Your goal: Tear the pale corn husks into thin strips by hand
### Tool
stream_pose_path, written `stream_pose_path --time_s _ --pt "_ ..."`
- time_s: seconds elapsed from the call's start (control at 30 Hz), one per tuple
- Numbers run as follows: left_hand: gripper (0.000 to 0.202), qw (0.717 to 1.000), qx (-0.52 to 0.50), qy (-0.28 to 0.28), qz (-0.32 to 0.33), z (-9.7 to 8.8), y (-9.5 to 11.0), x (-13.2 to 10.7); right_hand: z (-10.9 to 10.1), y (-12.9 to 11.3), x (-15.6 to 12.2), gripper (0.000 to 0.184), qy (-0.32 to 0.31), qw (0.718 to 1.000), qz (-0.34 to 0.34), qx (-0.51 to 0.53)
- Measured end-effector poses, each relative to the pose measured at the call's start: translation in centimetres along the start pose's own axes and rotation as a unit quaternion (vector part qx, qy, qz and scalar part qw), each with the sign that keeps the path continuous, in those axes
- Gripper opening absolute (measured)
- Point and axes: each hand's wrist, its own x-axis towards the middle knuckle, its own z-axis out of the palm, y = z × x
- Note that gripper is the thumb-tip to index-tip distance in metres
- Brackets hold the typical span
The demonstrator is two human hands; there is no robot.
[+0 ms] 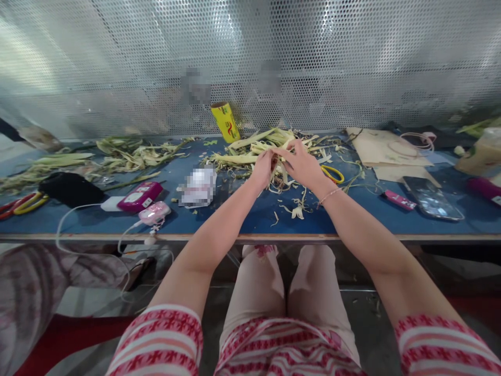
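Note:
My left hand (pixel 263 168) and my right hand (pixel 300 165) meet over the blue table (pixel 242 216), both closed on a strip of pale corn husk (pixel 278 156) between them. A heap of husks (pixel 254 149) lies just behind my hands. Small husk scraps (pixel 297 209) lie on the table under my right wrist. Yellow-handled scissors (pixel 332 173) rest right of my right hand.
A yellow roll (pixel 226 121) stands at the back against the perforated metal wall. More husks (pixel 117 154) spread left. A pink power bank (pixel 140 197), a pink device (pixel 155 212), a black pouch (pixel 68 188), a phone (pixel 430 197) and cardboard sheets (pixel 385 149) lie around.

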Motion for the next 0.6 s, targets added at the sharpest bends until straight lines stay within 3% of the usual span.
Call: stream_pose_path --time_s 0.3,0.6 --pt "0.03 0.996 -0.053 -0.005 -0.067 0.59 0.26 -0.34 -0.01 0.27 0.33 0.021 0.035 0.999 -0.011 -0.01" --pt "0.031 0.996 -0.061 -0.033 -0.053 0.73 0.72 -0.92 0.24 -0.43 0.35 0.021 0.048 0.997 -0.044 -0.044"
